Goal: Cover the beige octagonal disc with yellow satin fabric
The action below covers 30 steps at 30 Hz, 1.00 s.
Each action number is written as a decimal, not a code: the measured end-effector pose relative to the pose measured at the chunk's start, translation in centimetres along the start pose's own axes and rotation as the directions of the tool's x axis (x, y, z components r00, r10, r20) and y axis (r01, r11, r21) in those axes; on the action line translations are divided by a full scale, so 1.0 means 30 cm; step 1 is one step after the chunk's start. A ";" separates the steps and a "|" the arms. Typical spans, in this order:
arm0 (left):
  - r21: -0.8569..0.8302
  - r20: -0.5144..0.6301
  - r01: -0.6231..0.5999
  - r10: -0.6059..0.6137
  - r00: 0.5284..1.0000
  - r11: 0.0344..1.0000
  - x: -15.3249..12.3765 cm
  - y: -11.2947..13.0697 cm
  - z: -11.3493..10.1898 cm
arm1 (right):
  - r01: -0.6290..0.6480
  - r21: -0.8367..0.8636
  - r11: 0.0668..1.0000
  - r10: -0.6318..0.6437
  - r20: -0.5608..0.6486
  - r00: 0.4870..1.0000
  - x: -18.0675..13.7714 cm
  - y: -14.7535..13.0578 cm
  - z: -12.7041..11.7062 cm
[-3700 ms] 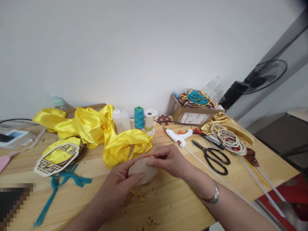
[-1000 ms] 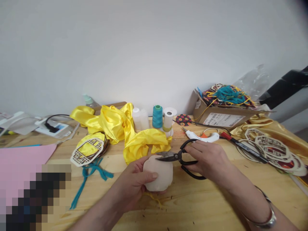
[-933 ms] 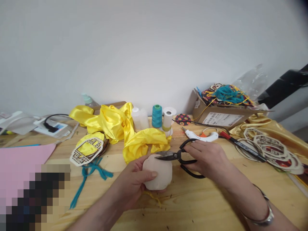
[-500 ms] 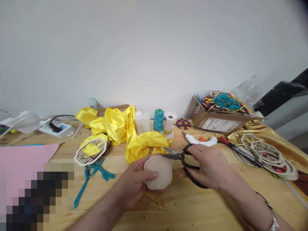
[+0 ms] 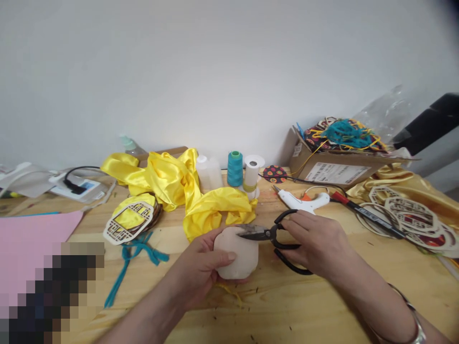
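My left hand [image 5: 206,265] grips a flat, pale rounded-square piece [image 5: 239,263], thumb on its face and fingers underneath; its material I cannot make out. My right hand [image 5: 315,241] has its fingers through the black handles of a pair of scissors [image 5: 263,233]. The blades are nearly together and lie at the upper right edge of the pale piece, one blade over its face. Just behind the piece lies yellow satin fabric [image 5: 215,210]. Close to my right hand is a white glue gun [image 5: 303,201].
A teal thread spool [image 5: 235,169], a white spool [image 5: 251,172] and a plastic bottle [image 5: 205,173] stand by the wall. At right are a cardboard box [image 5: 332,167], a marker [image 5: 373,217] and cut-out wooden frames [image 5: 412,215]. Teal cord [image 5: 124,272] and a pink sheet [image 5: 39,234] lie left.
The scissors' blades have come closer together and now overlap the pale piece's upper right edge. My left hand keeps its hold. The whole view has shifted slightly.
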State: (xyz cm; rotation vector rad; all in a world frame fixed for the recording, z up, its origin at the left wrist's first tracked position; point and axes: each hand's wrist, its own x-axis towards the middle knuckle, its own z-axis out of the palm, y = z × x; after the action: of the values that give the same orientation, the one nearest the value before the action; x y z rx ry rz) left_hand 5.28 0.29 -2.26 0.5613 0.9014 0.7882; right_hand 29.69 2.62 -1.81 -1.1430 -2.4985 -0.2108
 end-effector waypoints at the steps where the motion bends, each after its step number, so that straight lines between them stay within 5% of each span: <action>1: 0.004 0.002 0.004 -0.004 1.000 1.000 0.001 0.000 0.001 | -0.002 -0.005 1.000 0.002 -0.001 1.000 -0.001 0.002 0.001; 16: -0.002 -0.006 0.016 -0.016 1.000 1.000 0.002 -0.008 0.006 | 0.039 -0.068 0.997 -0.039 0.005 0.999 -0.011 0.019 0.013; 20: -0.019 -0.003 0.016 -0.016 1.000 1.000 0.009 -0.006 0.005 | -0.075 -0.031 0.997 0.075 -0.014 0.997 -0.011 0.019 0.010; 24: -0.031 -0.010 0.008 -0.008 1.000 0.999 0.013 -0.005 0.003 | -0.213 0.002 0.977 0.212 0.089 0.973 0.002 -0.007 -0.009; 30: -0.014 0.021 -0.031 0.031 0.999 0.999 0.005 -0.010 0.002 | -0.154 -0.055 0.987 0.158 0.080 0.984 0.013 -0.052 -0.017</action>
State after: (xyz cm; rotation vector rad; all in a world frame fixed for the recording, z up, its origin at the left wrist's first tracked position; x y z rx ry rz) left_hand 5.49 0.23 -2.52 0.5715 0.8693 0.8143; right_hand 28.42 1.72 -1.17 -1.3876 -2.4727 -0.1849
